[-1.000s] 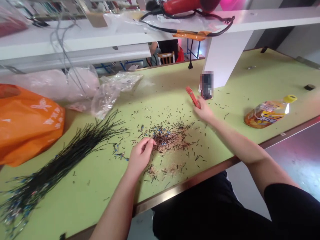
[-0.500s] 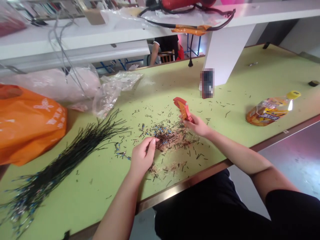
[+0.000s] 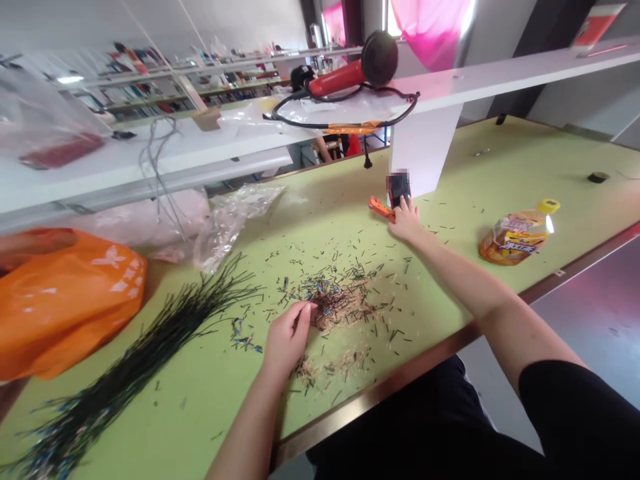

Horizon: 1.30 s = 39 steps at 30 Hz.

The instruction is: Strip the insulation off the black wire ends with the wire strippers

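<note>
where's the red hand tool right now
In the head view, the red hand tool is right of centre, in the right hand, just left of the dark phone-like device by the white upright.

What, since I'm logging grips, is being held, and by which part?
The right hand holds the red tool by its near end; whether the left hand pinches anything can't be told.

Right sleeve [image 3: 555, 383]: short, black, hem above elbow. Forearms [image 3: 455, 283] bare; left hand [image 3: 287, 337], right hand [image 3: 407, 223] also bare. Lap, below front edge of desk [image 3: 210, 400]: black cloth [image 3: 415, 427], narrow pale line along right side.
</note>
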Available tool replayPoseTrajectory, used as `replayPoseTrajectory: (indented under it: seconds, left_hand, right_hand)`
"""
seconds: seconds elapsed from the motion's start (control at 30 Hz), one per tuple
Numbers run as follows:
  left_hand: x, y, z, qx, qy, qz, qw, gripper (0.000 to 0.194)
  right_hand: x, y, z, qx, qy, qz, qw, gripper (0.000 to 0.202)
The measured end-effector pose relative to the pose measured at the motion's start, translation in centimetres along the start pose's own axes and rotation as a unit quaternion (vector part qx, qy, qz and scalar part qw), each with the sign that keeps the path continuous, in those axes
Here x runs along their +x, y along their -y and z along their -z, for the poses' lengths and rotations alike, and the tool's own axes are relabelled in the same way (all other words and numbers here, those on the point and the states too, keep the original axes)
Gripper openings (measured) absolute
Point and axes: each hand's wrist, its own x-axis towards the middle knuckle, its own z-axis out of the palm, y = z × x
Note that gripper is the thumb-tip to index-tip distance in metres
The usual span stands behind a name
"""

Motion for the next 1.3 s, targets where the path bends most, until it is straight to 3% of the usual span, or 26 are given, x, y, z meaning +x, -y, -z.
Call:
replayPoseTrajectory:
  seconds: [0.13, 0.3, 0.4, 0.5, 0.57, 0.73, 0.87, 0.9, 0.93, 1.0, 1.07, 1.13, 1.23, 1.3]
  left_hand:
    - [0.3, 0.3, -0.1, -0.008, -0.009, 0.014, 1.000, 0.042]
    - [0.2, 0.1, -0.5, -0.038, -0.008, 0.022, 0.999, 0.040]
    - [0.2, 0.0, -1.1, -0.169, -0.021, 0.046, 0.984, 0.044]
    - [0.2, -0.1, -1.9, -0.329, -0.035, 0.067, 0.941, 0.049]
    - [0.3, -0.2, -2.3, -0.357, -0.040, 0.089, 0.929, 0.053]
    - [0.5, -0.6, -2.6, -0.365, -0.031, 0.133, 0.921, 0.058]
    - [0.8, -0.6, -2.7, -0.380, -0.054, 0.165, 0.909, 0.065]
    - [0.9, -0.5, -2.7, -0.387, -0.060, 0.173, 0.904, 0.066]
    - [1.0, -0.3, -2.7, -0.397, -0.062, 0.182, 0.897, 0.067]
    - [1.2, -0.2, -2.6, -0.417, -0.067, 0.194, 0.885, 0.068]
    - [1.2, -0.1, -2.4, -0.428, -0.074, 0.192, 0.880, 0.068]
    - [1.2, -0.1, -2.2, -0.433, -0.078, 0.185, 0.879, 0.069]
    - [1.2, -0.2, -2.1, -0.442, -0.081, 0.182, 0.875, 0.069]
    - [1.2, -0.2, -2.1, -0.443, -0.085, 0.180, 0.874, 0.068]
  right_hand:
    - [-2.2, 1.3, 0.4, 0.000, -0.014, 0.019, 1.000, 0.041]
    - [-7.9, 4.2, 0.1, 0.020, 0.071, 0.094, 0.993, 0.027]
    - [-11.5, 6.6, -0.4, 0.022, 0.099, 0.157, 0.982, 0.032]
    - [-14.5, 9.4, -0.5, -0.015, 0.108, 0.273, 0.956, 0.034]
    - [-15.9, 11.1, -0.3, -0.042, 0.097, 0.332, 0.937, 0.038]
    - [-17.0, 13.7, -0.2, -0.055, 0.076, 0.363, 0.927, 0.043]
    - [-14.1, 12.2, 0.1, 0.039, 0.123, 0.409, 0.903, 0.058]
    - [-12.6, 11.1, 0.4, 0.078, 0.113, 0.393, 0.909, 0.053]
    - [-10.7, 9.8, 0.7, 0.105, 0.073, 0.337, 0.933, 0.050]
    - [-6.3, 6.7, 1.6, 0.133, -0.065, 0.158, 0.976, 0.051]
    - [-2.1, 3.7, 2.4, 0.134, -0.149, -0.005, 0.980, 0.066]
    - [1.2, 1.3, 2.8, 0.129, -0.141, -0.127, 0.973, 0.083]
    - [3.8, -0.3, 2.3, 0.130, -0.118, -0.177, 0.968, 0.097]
    - [4.4, -0.5, 1.6, 0.130, -0.116, -0.197, 0.965, 0.096]
